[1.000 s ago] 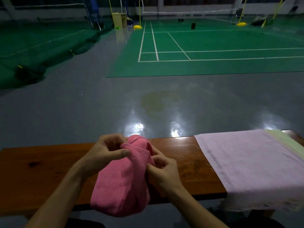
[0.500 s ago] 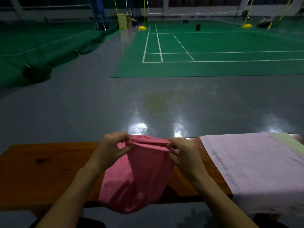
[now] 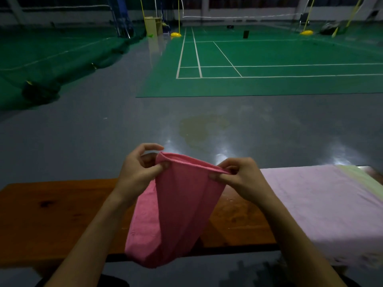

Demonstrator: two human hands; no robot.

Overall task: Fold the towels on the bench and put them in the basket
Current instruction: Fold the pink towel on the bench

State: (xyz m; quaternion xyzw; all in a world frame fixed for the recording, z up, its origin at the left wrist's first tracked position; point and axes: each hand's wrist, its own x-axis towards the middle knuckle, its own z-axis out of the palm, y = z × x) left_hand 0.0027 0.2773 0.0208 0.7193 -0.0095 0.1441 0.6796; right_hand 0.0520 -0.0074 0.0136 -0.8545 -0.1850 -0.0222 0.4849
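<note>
Since a second ago the two hands have drawn apart and lifted, stretching the bunched pink towel into a taut top edge. I count three towels: the pink one in the air, a pale lilac towel spread flat over the right end of the wooden bench, and a light green towel lying under or beside the lilac one at the far right; in this dim light I cannot tell which. Two hands are in view. The left hand pinches the towel's upper left corner between thumb and fingers; the right hand pinches the upper right corner the same way. The held edge runs left to right, tilting slightly down toward the right hand, while the towel's long axis hangs downward from that edge toward me. The cloth drops between and below both hands, in front of the bench, its lower end gathered in a loose fold past the bench's near edge.
</note>
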